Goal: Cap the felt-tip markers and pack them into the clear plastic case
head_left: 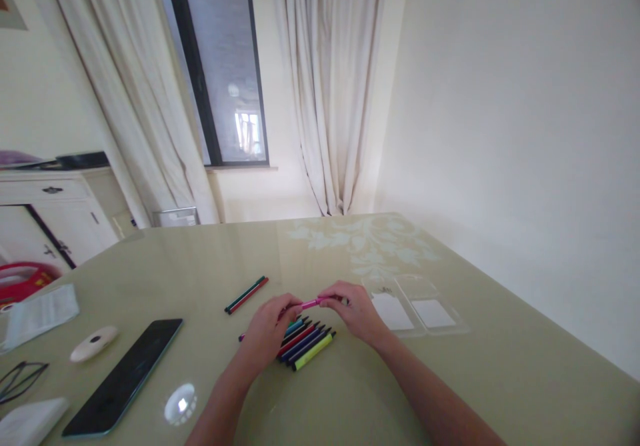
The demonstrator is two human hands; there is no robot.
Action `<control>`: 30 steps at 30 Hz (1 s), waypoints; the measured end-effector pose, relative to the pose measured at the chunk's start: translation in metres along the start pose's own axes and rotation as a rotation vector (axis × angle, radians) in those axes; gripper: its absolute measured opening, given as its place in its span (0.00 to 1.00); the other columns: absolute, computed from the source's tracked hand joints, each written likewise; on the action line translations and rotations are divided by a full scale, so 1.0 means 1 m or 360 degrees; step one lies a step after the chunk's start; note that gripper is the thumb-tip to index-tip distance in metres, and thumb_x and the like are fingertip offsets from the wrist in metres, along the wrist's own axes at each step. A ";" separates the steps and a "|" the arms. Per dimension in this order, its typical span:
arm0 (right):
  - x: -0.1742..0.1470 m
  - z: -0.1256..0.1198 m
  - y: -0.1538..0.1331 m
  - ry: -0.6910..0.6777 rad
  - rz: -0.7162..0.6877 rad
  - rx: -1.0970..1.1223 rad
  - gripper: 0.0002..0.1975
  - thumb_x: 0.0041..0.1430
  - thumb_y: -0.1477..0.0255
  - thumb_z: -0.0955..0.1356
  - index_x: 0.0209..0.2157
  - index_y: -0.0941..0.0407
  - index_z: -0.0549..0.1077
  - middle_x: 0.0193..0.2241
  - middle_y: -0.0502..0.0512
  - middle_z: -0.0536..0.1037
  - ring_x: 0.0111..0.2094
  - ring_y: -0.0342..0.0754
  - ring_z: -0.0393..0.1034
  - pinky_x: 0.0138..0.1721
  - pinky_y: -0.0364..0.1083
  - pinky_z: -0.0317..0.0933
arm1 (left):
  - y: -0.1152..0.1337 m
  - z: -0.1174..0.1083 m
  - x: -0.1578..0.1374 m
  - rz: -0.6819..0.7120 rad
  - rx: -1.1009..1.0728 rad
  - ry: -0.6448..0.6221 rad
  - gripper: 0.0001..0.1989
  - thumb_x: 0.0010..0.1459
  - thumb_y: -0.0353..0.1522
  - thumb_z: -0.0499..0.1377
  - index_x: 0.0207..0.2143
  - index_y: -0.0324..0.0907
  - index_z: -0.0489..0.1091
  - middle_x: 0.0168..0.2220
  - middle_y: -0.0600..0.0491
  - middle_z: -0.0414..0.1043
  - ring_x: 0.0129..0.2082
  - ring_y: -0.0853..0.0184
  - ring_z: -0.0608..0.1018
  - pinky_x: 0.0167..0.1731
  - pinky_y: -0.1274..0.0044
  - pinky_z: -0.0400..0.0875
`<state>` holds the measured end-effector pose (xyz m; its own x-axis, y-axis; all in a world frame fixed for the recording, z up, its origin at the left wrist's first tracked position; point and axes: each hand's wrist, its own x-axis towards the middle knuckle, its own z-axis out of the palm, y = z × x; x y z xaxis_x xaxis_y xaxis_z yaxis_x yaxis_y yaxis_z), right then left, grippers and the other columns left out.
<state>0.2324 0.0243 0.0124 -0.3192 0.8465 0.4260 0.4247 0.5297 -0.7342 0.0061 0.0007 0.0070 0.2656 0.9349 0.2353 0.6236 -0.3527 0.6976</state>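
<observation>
A pink marker pen [309,305] is held level between my two hands, just above the table. My left hand [270,326] grips its left end, and my right hand [350,305] pinches the right end; whether the cap is on or off I cannot tell. Below and between the hands lies a row of several markers, among them a yellow-green one [314,352] at the near side and a red one [295,343]. My left hand hides part of this row. Farther off to the left, two slim pens, green and red [249,295], lie side by side.
To the right sits an opened clear plastic case [427,331] with white paper inside. On the left are a dark phone [127,376], a white oval object [94,344], a shiny round dome [181,403], glasses [21,381] and a face mask [43,314]. A wall borders the table's right side.
</observation>
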 end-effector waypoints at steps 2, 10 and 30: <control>0.001 0.004 -0.002 0.0006 -0.0012 0.0001 0.14 0.66 0.58 0.68 0.37 0.51 0.84 0.33 0.53 0.84 0.35 0.48 0.77 0.40 0.45 0.66 | 0.000 0.000 0.001 -0.0018 0.0004 0.0009 0.17 0.67 0.42 0.50 0.38 0.45 0.76 0.33 0.52 0.78 0.36 0.60 0.77 0.37 0.72 0.66; 0.006 -0.030 0.034 0.0561 0.0099 -0.0087 0.17 0.63 0.56 0.69 0.34 0.52 0.83 0.35 0.57 0.84 0.37 0.52 0.77 0.43 0.49 0.68 | -0.031 -0.027 -0.003 -0.0206 0.0202 0.0281 0.18 0.67 0.42 0.47 0.38 0.45 0.74 0.31 0.52 0.76 0.33 0.60 0.77 0.36 0.73 0.67; -0.005 0.004 0.040 0.0018 0.0242 -0.1037 0.03 0.63 0.73 0.69 0.34 0.54 0.77 0.36 0.55 0.79 0.42 0.53 0.71 0.44 0.47 0.61 | -0.070 -0.026 -0.012 -0.0631 0.0797 0.0109 0.14 0.67 0.38 0.52 0.35 0.46 0.77 0.41 0.48 0.79 0.46 0.56 0.78 0.45 0.67 0.68</control>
<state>0.2472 0.0410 -0.0211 -0.2080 0.9129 0.3512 0.8902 0.3255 -0.3189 -0.0596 0.0156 -0.0274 -0.0932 0.9925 0.0786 0.9371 0.0608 0.3437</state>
